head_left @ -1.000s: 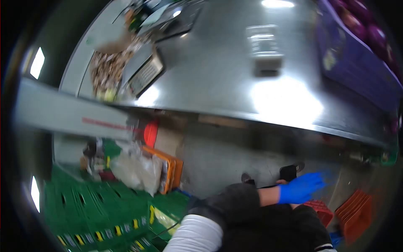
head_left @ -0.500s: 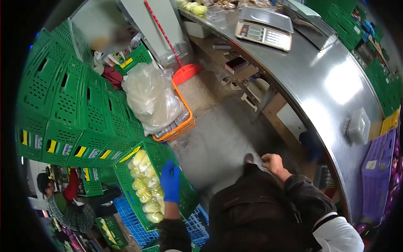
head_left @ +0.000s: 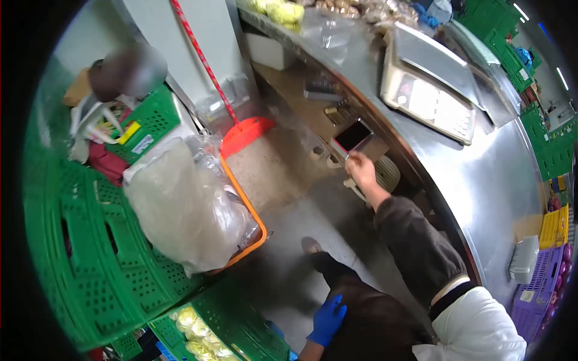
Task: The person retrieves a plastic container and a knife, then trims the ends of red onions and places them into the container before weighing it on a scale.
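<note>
Already the reach is done: the bare right hand (head_left: 361, 167) is at the dark flat phone with a shiny screen (head_left: 353, 135), far out on the brown wooden shelf (head_left: 295, 84) under the long curved steel counter (head_left: 500, 180). Its fingers look pinched together on the phone's near edge; I cannot tell if the phone is lifted off yet. The left hand (head_left: 328, 319), in a blue glove, rests near on the dark trouser leg (head_left: 373, 325), fingers apart, holding nothing. A white weighing scale (head_left: 430, 90) sits on the counter. Left are an orange basket (head_left: 250, 210) and green plastic crates (head_left: 90, 265).
</note>
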A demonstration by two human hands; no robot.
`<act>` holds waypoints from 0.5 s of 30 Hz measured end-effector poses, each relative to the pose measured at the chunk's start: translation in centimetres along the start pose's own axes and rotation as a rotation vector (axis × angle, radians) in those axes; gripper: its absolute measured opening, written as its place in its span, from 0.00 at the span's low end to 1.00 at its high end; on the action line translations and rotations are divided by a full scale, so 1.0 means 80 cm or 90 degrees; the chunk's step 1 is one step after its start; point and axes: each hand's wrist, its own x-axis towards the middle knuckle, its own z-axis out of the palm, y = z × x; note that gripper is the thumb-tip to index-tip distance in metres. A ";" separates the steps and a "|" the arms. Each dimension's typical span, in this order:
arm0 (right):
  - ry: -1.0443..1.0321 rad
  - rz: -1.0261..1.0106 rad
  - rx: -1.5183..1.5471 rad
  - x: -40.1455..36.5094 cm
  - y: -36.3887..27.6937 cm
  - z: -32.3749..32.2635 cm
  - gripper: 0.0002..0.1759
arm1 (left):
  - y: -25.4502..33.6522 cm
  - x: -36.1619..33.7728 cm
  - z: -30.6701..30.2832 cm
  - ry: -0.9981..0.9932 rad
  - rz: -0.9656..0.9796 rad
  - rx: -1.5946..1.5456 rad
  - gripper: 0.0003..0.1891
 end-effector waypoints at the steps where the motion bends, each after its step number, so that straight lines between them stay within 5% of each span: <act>1: 0.031 -0.006 -0.002 0.034 0.011 0.015 0.17 | 0.006 0.015 -0.013 -0.001 -0.043 -0.021 0.20; 4: 0.086 0.040 0.115 0.111 -0.008 0.058 0.25 | -0.009 0.056 -0.036 0.049 -0.099 -0.219 0.20; 10: 0.093 0.025 0.023 0.276 0.057 0.093 0.22 | -0.025 0.125 -0.117 0.049 -0.240 -0.174 0.17; 15: 0.173 -0.027 -0.345 0.387 0.107 0.101 0.22 | -0.072 0.189 -0.136 0.048 -0.287 -0.237 0.14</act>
